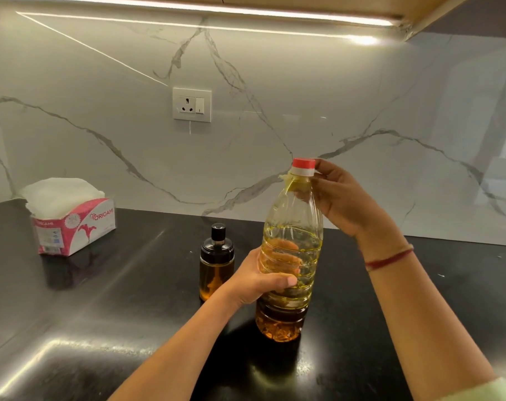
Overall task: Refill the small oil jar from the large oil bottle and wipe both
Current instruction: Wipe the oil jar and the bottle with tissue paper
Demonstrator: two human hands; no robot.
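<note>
Gripping low oil bottle (292, 224): left fingers (285, 280) round body, right fingers (327, 167) pinching red cap (304, 164); jar (216, 264) part-full.

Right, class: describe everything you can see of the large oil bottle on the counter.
The large oil bottle is clear, ribbed plastic with a red cap over a white collar. It stands upright, its base seemingly on the black countertop, just right of the small oil jar. Inside is yellow oil, looking darker amber near the base. The left hand wraps round its middle, fingers showing through the plastic; the right hand grips at the cap and neck.
</note>
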